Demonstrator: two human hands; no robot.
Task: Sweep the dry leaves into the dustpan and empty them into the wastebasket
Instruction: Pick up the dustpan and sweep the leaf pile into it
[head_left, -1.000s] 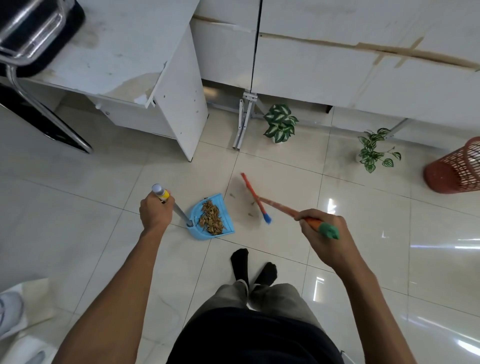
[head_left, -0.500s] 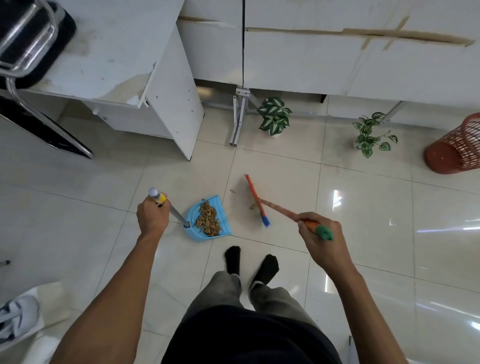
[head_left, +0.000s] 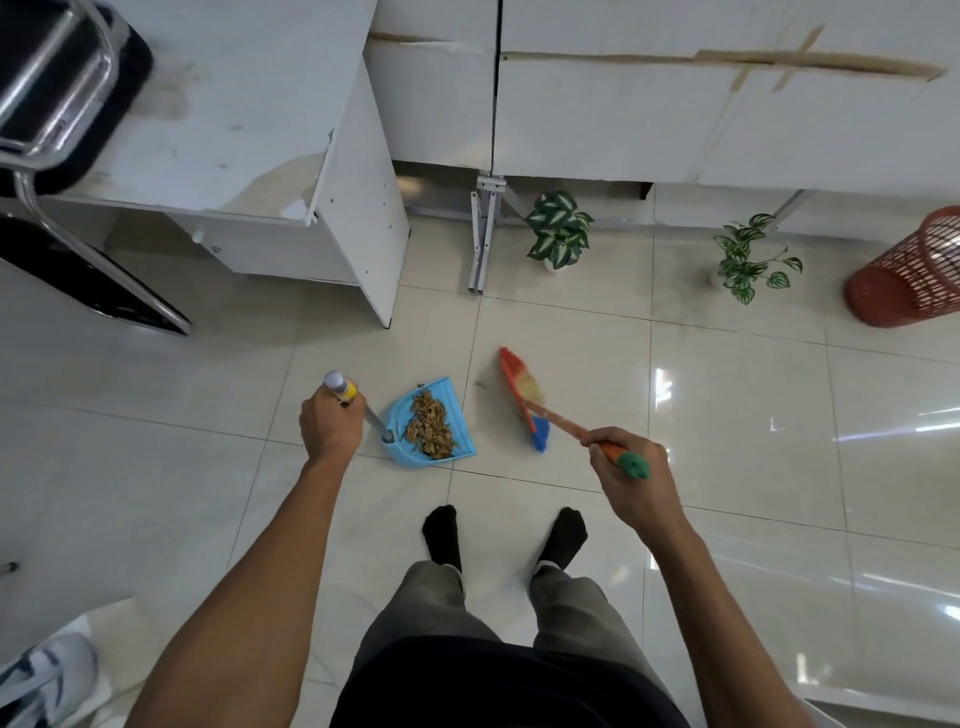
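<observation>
A blue dustpan (head_left: 461, 441) rests on the tiled floor just ahead of my feet, with a pile of dry brown leaves (head_left: 429, 425) inside it. My left hand (head_left: 331, 425) grips the top of its long upright handle. My right hand (head_left: 631, 475) grips the orange broom handle near its green end cap. The broom head (head_left: 522, 392), orange, cream and blue, touches the floor right of the dustpan. A small leaf scrap (head_left: 479, 384) lies between pan and broom. The red mesh wastebasket (head_left: 917, 273) stands at the far right.
White desks (head_left: 249, 130) and cabinets line the far side, with a metal bracket leg (head_left: 480, 244). Two small green plants (head_left: 558, 231) (head_left: 748, 262) stand on the floor by the cabinets. A black chair with chrome frame (head_left: 57, 130) is at left. A white shoe (head_left: 41, 675) lies bottom left.
The broom head has turned and shifted slightly away from the dustpan. The view has tilted up a little; both hands keep their grips and the dustpan stays put.
</observation>
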